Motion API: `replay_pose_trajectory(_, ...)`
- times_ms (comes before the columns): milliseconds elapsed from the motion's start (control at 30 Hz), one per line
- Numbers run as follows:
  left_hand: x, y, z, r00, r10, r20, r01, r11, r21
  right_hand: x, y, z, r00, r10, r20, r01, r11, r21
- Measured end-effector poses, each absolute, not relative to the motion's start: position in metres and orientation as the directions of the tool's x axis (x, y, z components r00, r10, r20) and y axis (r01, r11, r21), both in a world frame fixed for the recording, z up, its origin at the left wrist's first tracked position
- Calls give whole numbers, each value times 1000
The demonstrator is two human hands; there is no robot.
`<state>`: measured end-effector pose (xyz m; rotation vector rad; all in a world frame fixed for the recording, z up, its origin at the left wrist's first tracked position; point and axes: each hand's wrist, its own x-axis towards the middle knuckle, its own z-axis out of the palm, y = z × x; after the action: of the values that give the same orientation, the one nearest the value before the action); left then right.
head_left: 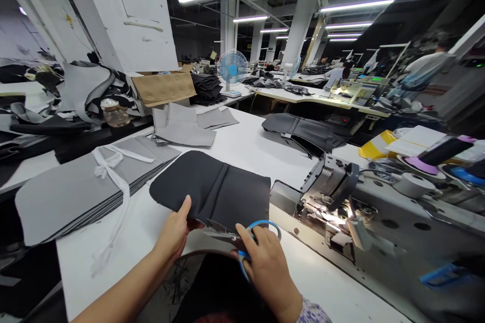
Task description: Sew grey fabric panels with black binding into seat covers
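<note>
My left hand point(176, 234) grips the near edge of a black padded panel point(238, 189), thumb on top and fingers underneath. The panel has a rounded left end and stitched ridges across its middle. In my right hand point(267, 262) is a pair of scissors point(279, 227) with blue handles. Their blades point left along the panel's near edge, close to my left fingers. Whether the blades are apart or together I cannot tell. To the right stands a sewing machine point(337, 197) with its lamp lit.
A stack of grey panels point(68, 186) with a white strip point(123, 186) on it lies left. Grey pieces point(184, 128) and another black panel point(299, 126) lie farther back. Thread cones point(413, 184) stand right. Beyond are a fan point(232, 68) and a person point(428, 68).
</note>
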<state>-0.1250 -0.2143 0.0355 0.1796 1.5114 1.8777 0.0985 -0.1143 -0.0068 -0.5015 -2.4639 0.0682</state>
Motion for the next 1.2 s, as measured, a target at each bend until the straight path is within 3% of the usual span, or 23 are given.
replay_pose_trajectory(500, -111, -216, 28, -711, 620, -331, -495, -108, 862, 95, -121, -4, -747, 345, 568, 322, 936, -146)
replay_pose_trajectory(667, -143, -244, 14, -672, 638, -375, -437, 66, 897, 116, -128, -13, -778, 220, 588, 172, 975, -138)
replay_pose_trajectory(733, -177, -263, 11, -643, 651, -403, -368, 199, 908, 134, -128, -16, -787, 168, 594, 82, 982, -170)
replay_pose_trajectory(800, -215, -280, 6, -685, 627, -371, -209, 318, 925, 153, -124, -19, -779, 213, 590, 78, 966, -246)
replay_pose_trajectory(900, -261, -294, -9, -916, 398, -42, 166, 474, 864, 172, -112, -21, -718, 429, 548, 247, 893, -376)
replay_pose_trajectory(967, -279, -299, -23, -906, 362, 218, 401, 572, 716, 176, -104, -21, -663, 548, 510, 347, 828, -440)
replay_pose_trajectory(1000, -285, -301, -29, -872, 400, 284, 483, 598, 640, 175, -101, -22, -647, 582, 492, 375, 805, -459)
replay_pose_trajectory(1067, -291, -308, -38, -843, 463, 274, 530, 628, 570, 167, -96, -24, -638, 599, 484, 391, 793, -466)
replay_pose_trajectory(1200, -290, -325, -38, -922, 385, 39, 316, 691, 650, 137, -94, -36, -667, 509, 543, 327, 856, -400)
